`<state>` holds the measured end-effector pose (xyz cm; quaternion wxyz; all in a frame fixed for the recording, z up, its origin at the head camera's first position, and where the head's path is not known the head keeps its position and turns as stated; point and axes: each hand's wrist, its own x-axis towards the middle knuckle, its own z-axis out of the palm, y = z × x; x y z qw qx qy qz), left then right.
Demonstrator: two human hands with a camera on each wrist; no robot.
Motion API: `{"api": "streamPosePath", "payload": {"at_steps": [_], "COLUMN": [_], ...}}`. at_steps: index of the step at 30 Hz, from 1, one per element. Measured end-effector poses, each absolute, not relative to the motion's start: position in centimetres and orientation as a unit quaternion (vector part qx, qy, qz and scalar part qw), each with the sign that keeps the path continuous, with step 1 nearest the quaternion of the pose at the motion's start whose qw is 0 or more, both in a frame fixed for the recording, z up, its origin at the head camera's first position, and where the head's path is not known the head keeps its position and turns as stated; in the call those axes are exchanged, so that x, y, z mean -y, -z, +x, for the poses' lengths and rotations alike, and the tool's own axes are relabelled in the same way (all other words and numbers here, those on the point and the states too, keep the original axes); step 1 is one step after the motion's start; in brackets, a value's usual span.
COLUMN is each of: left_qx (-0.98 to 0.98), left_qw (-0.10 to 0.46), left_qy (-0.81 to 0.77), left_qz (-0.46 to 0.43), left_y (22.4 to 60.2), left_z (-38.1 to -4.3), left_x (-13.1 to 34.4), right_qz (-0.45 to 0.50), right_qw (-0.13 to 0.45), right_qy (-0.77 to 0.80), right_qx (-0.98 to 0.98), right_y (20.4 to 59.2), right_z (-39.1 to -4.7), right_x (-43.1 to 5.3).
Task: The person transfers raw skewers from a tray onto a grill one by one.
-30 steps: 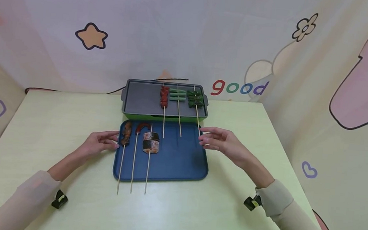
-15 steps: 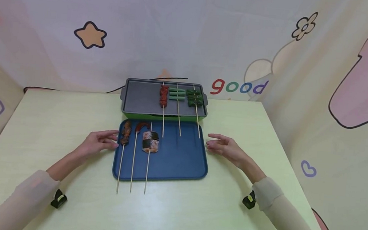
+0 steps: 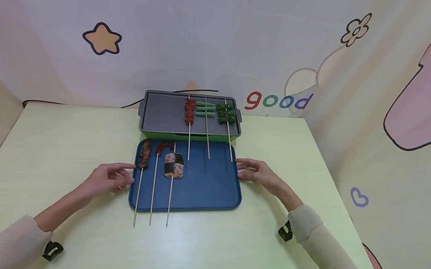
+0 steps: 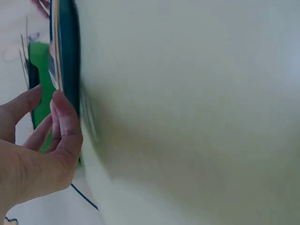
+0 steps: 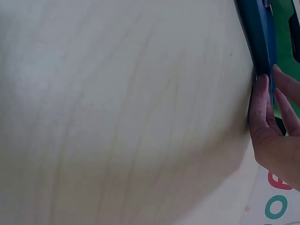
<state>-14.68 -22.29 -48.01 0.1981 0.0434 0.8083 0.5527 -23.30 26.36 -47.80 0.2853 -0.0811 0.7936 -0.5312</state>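
Note:
A blue tray (image 3: 206, 193) lies in the middle of the table, holding three skewers: brown meat (image 3: 144, 156), a curved red-brown sausage (image 3: 163, 148) and a pale piece with a dark band (image 3: 174, 166). My left hand (image 3: 108, 178) is at the tray's left rim, fingers extended, thumb tip right at the edge in the left wrist view. On the opposite side, my right hand (image 3: 258, 173) pinches the tray's right rim. Its thumb (image 5: 259, 101) and fingers (image 5: 286, 89) lie on either side of the edge in the right wrist view.
Behind the tray stands a green grill with a grey plate (image 3: 163, 113). It carries skewers of red meat (image 3: 189, 111), green stalks (image 3: 205, 109) and leafy greens (image 3: 225, 114), whose sticks overhang the tray. A black cord (image 3: 131, 104) runs behind it, before a patterned curtain (image 3: 194, 30).
My right hand drew back from the leafy-greens stick, then came in to the tray's right rim. My left hand slid toward the front along the left rim. The skewers keep their places.

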Motion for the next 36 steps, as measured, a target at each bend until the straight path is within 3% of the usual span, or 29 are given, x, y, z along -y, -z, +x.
{"api": "streamPosePath", "payload": {"at_steps": [14, 36], "left_qx": [-0.752, -0.666], "left_qw": [0.275, 0.304], "left_qy": [-0.596, -0.681], "left_qz": [0.059, -0.034], "left_y": [47.5, 48.3], "left_z": [-9.0, -8.2], "left_x": [20.5, 19.9], "right_qz": [-0.066, -0.056], "right_qw": [0.276, 0.279], "right_qy": [0.528, 0.541], "right_qx": [-0.8, -0.791], "right_y": [47.4, 47.9], "right_z": [-23.2, -23.1], "right_x": [-26.4, -26.0]}}
